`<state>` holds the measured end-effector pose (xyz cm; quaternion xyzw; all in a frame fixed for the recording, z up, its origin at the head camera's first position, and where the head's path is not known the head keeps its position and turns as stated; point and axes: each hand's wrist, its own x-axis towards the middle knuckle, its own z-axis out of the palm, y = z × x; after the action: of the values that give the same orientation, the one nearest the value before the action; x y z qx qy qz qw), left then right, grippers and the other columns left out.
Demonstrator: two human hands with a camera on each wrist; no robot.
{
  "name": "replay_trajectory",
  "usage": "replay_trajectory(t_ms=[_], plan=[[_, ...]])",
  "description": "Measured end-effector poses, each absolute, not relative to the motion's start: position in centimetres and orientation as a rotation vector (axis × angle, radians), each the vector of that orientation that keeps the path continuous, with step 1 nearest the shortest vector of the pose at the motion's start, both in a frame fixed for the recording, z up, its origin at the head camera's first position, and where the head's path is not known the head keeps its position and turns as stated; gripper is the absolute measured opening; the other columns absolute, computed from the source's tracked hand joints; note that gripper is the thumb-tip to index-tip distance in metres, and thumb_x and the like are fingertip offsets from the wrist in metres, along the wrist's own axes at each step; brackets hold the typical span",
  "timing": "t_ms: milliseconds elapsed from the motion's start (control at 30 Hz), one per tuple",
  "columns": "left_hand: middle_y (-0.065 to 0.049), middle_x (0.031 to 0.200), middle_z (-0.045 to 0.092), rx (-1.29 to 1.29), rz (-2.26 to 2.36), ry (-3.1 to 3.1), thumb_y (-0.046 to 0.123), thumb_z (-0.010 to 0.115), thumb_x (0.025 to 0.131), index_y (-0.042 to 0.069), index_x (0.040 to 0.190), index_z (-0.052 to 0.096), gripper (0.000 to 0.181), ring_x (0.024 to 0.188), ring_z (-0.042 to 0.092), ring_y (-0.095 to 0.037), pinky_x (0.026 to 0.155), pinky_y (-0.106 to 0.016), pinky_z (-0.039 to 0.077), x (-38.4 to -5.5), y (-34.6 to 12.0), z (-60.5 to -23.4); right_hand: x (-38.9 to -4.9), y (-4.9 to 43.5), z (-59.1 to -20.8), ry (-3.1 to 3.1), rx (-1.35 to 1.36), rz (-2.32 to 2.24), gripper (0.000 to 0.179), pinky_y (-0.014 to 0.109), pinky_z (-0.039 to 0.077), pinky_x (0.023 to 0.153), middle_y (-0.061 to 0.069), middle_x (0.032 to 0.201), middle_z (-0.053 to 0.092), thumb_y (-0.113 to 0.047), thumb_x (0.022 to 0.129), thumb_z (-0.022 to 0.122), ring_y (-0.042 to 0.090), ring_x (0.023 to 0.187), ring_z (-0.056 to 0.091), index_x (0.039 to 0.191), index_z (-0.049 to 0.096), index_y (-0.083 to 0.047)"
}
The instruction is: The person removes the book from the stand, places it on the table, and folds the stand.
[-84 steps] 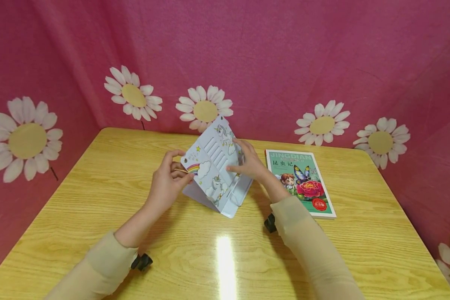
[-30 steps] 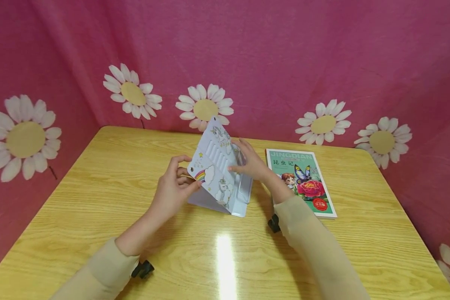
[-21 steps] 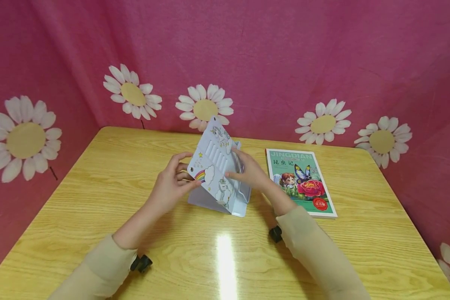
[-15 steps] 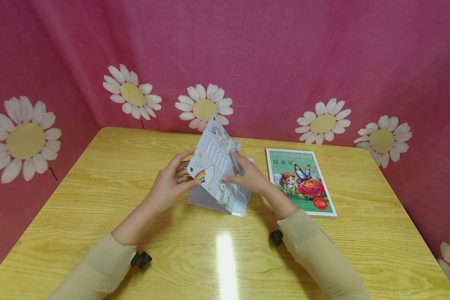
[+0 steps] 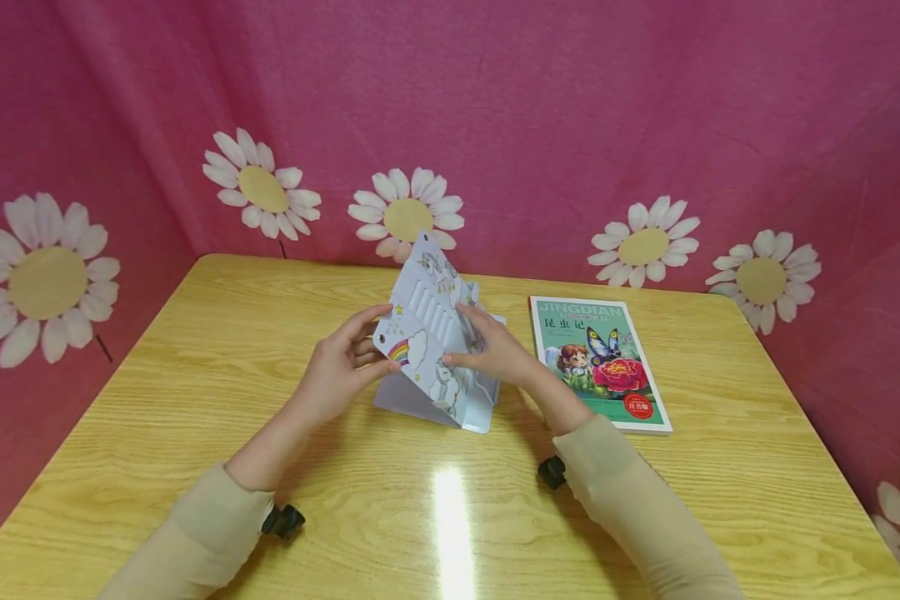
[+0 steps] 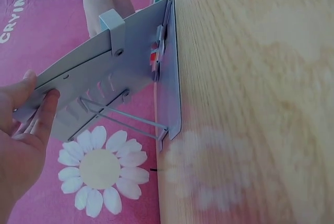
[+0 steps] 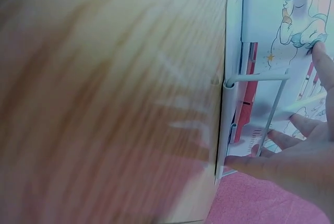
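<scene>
A white unicorn-print book stand [image 5: 433, 321] stands tilted up on the table. My left hand [image 5: 337, 362] holds its upper left corner, thumb in front and fingers behind. In the left wrist view, the stand's plain back panel [image 6: 99, 67] shows, with thin wire legs [image 6: 122, 117] running down to the base. My right hand [image 5: 498, 350] lies against the panel's front, fingers spread. The right wrist view shows that hand's fingertips [image 7: 317, 49] touching the printed face beside a white wire page holder [image 7: 261, 78].
A green-covered children's book [image 5: 600, 367] lies flat on the wooden table [image 5: 360, 517], right of the stand. A pink curtain [image 5: 525, 133] with printed daisies hangs behind the table's back edge. Dark wrist cameras [image 5: 283, 522] sit under both sleeves.
The book stand has shifted right and turned, with my left hand following at its corner. My right hand has slid slightly left and down over the front, uncovering the stand's far right edge.
</scene>
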<state>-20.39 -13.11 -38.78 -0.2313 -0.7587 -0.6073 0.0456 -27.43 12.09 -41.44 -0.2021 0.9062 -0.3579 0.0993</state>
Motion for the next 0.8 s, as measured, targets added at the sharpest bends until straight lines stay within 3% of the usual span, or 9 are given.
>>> replay_trajectory(t_ms=[267, 800], plan=[[-0.020, 0.120, 0.059, -0.668, -1.809, -2.331, 0.001, 0.072, 0.078, 0.007, 0.139, 0.042, 0.069, 0.101, 0.065, -0.028, 0.081, -0.025, 0.054, -20.0, -12.8, -38.9, -27.7, 12.2, -41.3, 2.634, -0.618, -1.066, 0.091, 0.053, 0.016, 0.114, 0.007, 0.158, 0.012, -0.037, 0.081, 0.073, 0.029, 0.145, 0.007, 0.152, 0.018, -0.021], [-0.017, 0.115, 0.061, -0.599, -1.835, -2.306, -0.005, 0.073, 0.076, 0.010, 0.138, 0.044, 0.070, 0.095, 0.066, -0.027, 0.079, -0.026, 0.055, -19.5, -12.1, -38.9, -28.6, 12.6, -41.4, 2.586, -0.669, -1.041, 0.089, 0.053, 0.015, 0.115, 0.011, 0.158, 0.009, -0.035, 0.083, 0.072, 0.031, 0.145, 0.008, 0.152, 0.018, -0.020]])
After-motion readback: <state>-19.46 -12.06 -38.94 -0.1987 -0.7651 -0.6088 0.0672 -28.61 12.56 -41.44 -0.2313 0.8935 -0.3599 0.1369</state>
